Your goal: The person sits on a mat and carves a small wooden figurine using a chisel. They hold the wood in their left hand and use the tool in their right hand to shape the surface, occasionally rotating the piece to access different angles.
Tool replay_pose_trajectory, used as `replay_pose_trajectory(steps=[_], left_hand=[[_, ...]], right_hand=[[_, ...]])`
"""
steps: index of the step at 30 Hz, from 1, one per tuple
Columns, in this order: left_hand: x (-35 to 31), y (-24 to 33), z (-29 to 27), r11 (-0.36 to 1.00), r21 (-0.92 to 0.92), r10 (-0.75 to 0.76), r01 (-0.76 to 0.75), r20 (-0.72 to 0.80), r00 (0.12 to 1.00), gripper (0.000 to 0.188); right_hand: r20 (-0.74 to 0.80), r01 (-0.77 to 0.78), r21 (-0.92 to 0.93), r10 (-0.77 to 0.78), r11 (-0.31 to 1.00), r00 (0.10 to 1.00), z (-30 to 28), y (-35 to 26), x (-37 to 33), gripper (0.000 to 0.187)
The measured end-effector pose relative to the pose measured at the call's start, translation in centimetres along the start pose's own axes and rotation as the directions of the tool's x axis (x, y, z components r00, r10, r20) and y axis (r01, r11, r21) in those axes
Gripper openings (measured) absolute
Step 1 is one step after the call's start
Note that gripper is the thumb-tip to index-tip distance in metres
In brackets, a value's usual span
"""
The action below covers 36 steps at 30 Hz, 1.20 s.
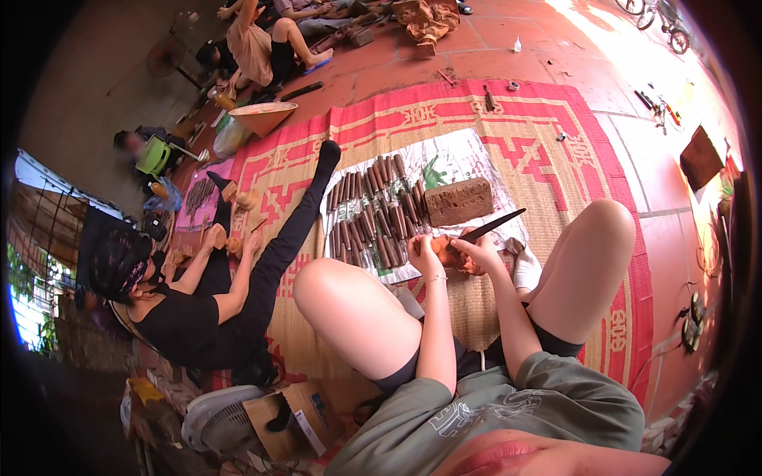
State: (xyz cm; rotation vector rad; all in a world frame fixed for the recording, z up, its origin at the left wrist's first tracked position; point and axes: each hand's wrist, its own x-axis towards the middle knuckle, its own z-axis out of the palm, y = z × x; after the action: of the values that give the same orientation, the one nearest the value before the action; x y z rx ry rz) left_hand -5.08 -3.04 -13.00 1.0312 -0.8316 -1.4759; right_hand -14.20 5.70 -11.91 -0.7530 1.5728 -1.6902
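Between my bent knees, my left hand (426, 254) is closed on a small orange-brown carved wood piece (458, 260). My right hand (481, 254) grips a long dark flat tool (496, 224) that tapers to a tip and points up and to the right; whether it is a file or a knife cannot be made out. Both hands are close together at the carving, whose lower side is partly hidden by fingers. Just beyond them lie a brown rectangular block (459, 201) and rows of chisels with brown handles (373, 210) on a printed sheet (464, 147).
A red and tan woven mat (587, 159) lies beneath me. A co-worker (178, 313) sits at my left with a leg stretched along the sheet, handling a wooden piece. A cardboard box (290, 420) and fan (222, 420) stand at lower left. Other people (262, 47) sit farther off.
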Motion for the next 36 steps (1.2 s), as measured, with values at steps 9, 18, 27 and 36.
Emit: replay_pose_trajectory(steps=[9, 18, 27, 36], left_hand=[[-0.2, 0.2, -0.2, 1.0, -0.015, 0.008, -0.008, 0.003, 1.0, 0.008], [0.0, -0.3, -0.3, 1.0, -0.025, 0.018, -0.018, 0.006, 1.0, 0.009], [-0.6, -0.3, 0.2, 0.999, -0.007, 0.05, -0.05, -0.024, 0.998, 0.01], [-0.4, -0.2, 0.4, 0.998, 0.02, 0.056, -0.055, -0.036, 0.998, 0.01]], right_hand=[[-0.062, -0.274, 0.01, 0.274, 0.962, 0.96, -0.3, -2.4, -0.9, 0.02], [-0.028, -0.096, 0.046, 0.098, 0.994, 0.995, 0.3, -0.2, -0.3, 0.021], [-0.052, -0.015, 0.023, 0.016, 1.0, 0.998, 0.0, -0.5, 0.1, 0.021], [-0.075, 0.057, -0.028, -0.059, 0.998, 0.995, 0.4, -0.2, 0.4, 0.02]])
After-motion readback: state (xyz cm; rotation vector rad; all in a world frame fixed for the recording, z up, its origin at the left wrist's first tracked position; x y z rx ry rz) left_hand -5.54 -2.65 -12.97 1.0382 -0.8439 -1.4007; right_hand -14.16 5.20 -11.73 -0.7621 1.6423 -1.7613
